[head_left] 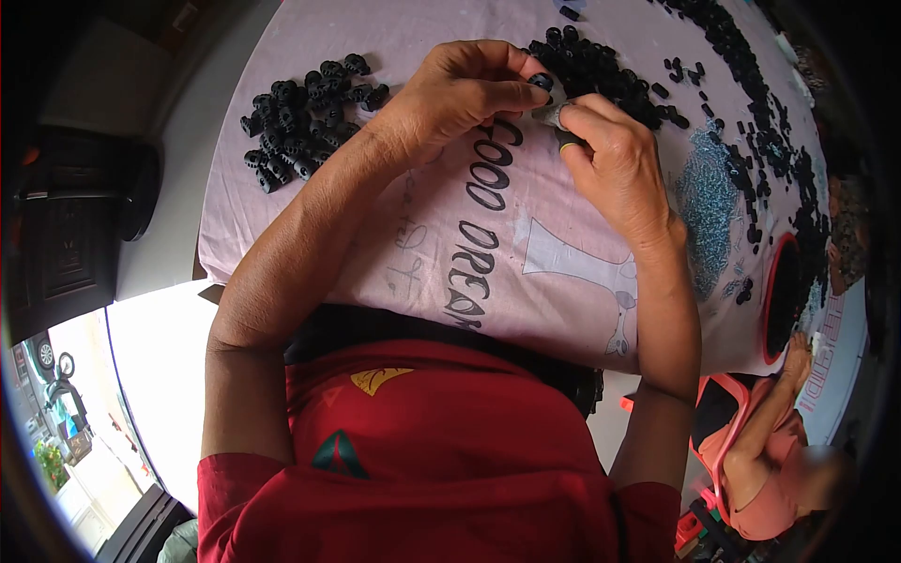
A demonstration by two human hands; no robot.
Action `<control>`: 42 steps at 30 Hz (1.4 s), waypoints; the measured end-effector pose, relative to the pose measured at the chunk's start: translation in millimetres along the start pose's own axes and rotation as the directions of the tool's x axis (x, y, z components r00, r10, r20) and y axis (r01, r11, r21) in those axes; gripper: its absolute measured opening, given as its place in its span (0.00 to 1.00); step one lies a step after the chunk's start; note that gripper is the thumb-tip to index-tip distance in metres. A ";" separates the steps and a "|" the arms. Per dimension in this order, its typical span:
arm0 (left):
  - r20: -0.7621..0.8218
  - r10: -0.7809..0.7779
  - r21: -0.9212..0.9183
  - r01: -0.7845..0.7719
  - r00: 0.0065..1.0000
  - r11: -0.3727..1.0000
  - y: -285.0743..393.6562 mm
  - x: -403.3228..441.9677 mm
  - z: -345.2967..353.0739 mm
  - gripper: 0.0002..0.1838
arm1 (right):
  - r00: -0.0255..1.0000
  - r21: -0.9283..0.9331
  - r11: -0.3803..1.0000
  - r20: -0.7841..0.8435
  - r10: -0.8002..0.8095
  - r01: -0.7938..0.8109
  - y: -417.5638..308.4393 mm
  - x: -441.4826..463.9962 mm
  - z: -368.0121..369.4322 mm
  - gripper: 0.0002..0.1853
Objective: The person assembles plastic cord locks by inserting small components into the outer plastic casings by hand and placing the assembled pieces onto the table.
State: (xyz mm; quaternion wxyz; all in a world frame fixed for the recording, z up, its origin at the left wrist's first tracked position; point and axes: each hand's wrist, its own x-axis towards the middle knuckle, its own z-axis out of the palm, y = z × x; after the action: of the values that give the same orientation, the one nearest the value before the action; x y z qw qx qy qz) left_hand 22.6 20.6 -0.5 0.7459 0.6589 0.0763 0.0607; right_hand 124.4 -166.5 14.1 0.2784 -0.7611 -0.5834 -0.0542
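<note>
My left hand is closed, with thumb and fingers pinching a small black plastic piece, which looks like a cord lock. Just to its right my right hand is curled shut, fingertips close to that piece. Something dark with a yellow band shows in its grip, and a greyish bit lies between the hands; I cannot make out what either is. A pile of black cord locks sits left of my left forearm. Beyond my hands lies another heap of small black parts.
A pink printed cloth covers the table. To the right are a heap of tiny blue-silver pieces, scattered black parts and a red-rimmed dark container. Another person sits on a red chair at lower right, a hand at the table edge.
</note>
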 end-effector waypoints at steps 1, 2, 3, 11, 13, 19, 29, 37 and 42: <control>0.003 -0.001 -0.012 0.001 1.000 1.000 0.7 -0.4 0.4 0.11 | 1.000 0.009 1.000 0.002 0.024 -0.024 -0.3 0.6 -0.9 0.13; 0.005 0.004 -0.006 -0.004 1.000 1.000 1.0 -0.6 0.6 0.11 | 0.999 0.018 0.999 0.006 0.047 -0.047 -0.5 1.2 -1.4 0.14; 0.008 0.009 0.000 -0.009 1.000 1.000 1.2 -0.9 0.6 0.11 | 0.998 0.007 0.998 0.004 0.065 -0.065 -0.1 1.4 -1.3 0.14; 0.029 -0.005 0.085 0.003 1.000 0.996 2.5 -2.8 1.4 0.12 | 0.918 0.607 0.718 0.048 0.394 -0.340 17.7 -0.9 -1.3 0.11; 0.040 0.005 0.135 -0.010 0.999 0.991 -1.9 -0.3 1.3 0.12 | 0.887 0.734 0.566 0.108 0.449 -0.376 18.2 1.0 -10.9 0.13; 0.092 0.023 0.059 -0.028 0.996 0.998 -5.7 -2.4 7.8 0.13 | 0.891 0.845 0.418 0.137 0.433 -0.333 13.3 0.2 -14.2 0.12; 0.081 -0.028 0.086 0.021 0.996 0.996 -4.8 -3.4 11.1 0.13 | 0.947 0.693 0.690 -0.033 0.318 -0.207 5.2 -3.4 -8.2 0.11; 0.044 -0.044 0.062 0.041 0.998 0.997 -9.8 -1.6 9.8 0.14 | 0.953 0.614 0.769 -0.086 0.291 -0.179 7.9 -3.6 -9.1 0.13; 0.039 -0.025 0.068 0.022 0.999 0.997 -6.8 -4.1 9.2 0.14 | 0.919 0.691 0.676 -0.042 0.392 -0.256 4.2 -1.3 -15.5 0.14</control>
State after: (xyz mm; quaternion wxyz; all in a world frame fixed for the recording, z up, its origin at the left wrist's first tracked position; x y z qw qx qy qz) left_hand 20.3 10.0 -6.1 0.7253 0.6837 0.0712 0.0361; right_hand 131.6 -175.9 25.0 0.5925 -0.6913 -0.3893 0.1393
